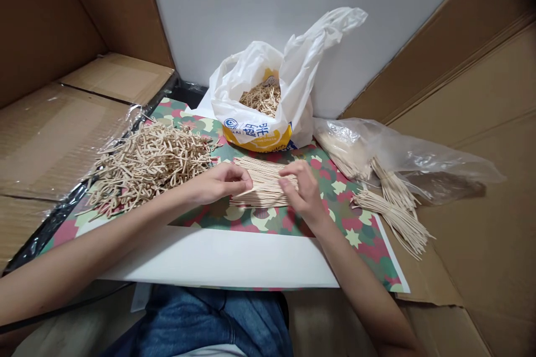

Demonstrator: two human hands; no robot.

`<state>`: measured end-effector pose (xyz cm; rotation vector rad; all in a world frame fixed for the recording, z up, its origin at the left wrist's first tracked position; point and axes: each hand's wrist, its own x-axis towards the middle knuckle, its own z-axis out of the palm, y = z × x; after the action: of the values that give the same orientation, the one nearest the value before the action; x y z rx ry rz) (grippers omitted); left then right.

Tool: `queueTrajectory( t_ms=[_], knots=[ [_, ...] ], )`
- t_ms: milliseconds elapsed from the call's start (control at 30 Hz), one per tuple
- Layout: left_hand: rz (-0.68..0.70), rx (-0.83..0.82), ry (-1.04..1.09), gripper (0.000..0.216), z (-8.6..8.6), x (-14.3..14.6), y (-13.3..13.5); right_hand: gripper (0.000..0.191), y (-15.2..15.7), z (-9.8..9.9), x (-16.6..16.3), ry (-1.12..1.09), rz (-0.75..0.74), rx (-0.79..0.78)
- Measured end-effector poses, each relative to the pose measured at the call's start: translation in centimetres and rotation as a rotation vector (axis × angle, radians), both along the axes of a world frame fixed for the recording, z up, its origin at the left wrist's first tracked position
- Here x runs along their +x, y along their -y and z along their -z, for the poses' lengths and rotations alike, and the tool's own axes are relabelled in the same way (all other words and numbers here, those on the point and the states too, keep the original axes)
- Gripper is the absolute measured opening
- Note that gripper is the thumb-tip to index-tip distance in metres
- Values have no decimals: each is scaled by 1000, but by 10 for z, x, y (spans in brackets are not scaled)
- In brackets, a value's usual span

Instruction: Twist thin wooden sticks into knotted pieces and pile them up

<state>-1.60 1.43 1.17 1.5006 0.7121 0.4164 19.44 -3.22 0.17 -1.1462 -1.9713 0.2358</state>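
Note:
My left hand point(224, 183) pinches a thin pale strand point(246, 191) between thumb and fingers; it could be a rattan or paper stick, and its exact material is hard to tell. Below both hands lies a flat row of straight pale strands point(262, 192), set side by side. Over the right end of this row is my right hand point(304, 189), its fingers curved and its thumb apart from the index finger. Nothing shows clearly between them. To the left of my left hand sits a large heap of short looped strands point(154, 162).
Behind the row stands a white plastic bag point(259, 131) with more looped strands point(263, 99) inside. At right lie bundles of straight strands point(397, 220) and a clear plastic bag point(402, 162). A patterned sheet point(355, 240) covers the work surface, with cardboard point(473, 178) around it.

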Motion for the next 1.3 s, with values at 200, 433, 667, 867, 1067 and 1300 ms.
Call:
queueTrajectory(
  t_ms=[200, 433, 667, 867, 1067, 1300],
  knots=[
    [-192, 138, 88, 25, 6, 6, 10, 33, 16, -3, -19, -236, -186, -692],
    [-157, 395, 23, 24, 9, 12, 15, 21, 20, 2, -35, -541, -115, -780],
    [-309, 22, 260, 18, -8, -7, 0, 13, 7, 1, -4, -660, 84, -388],
    [-445, -59, 401, 12, -23, -26, -10, 13, -4, -12, 18, 34, 243, -23],
    [-446, -11, 458, 11, -24, -28, -9, 13, -10, -4, 8, 786, 161, 20],
    [-302, -8, 332, 15, -18, -21, -5, 10, -9, 1, 14, 785, 175, -9]
  ],
)
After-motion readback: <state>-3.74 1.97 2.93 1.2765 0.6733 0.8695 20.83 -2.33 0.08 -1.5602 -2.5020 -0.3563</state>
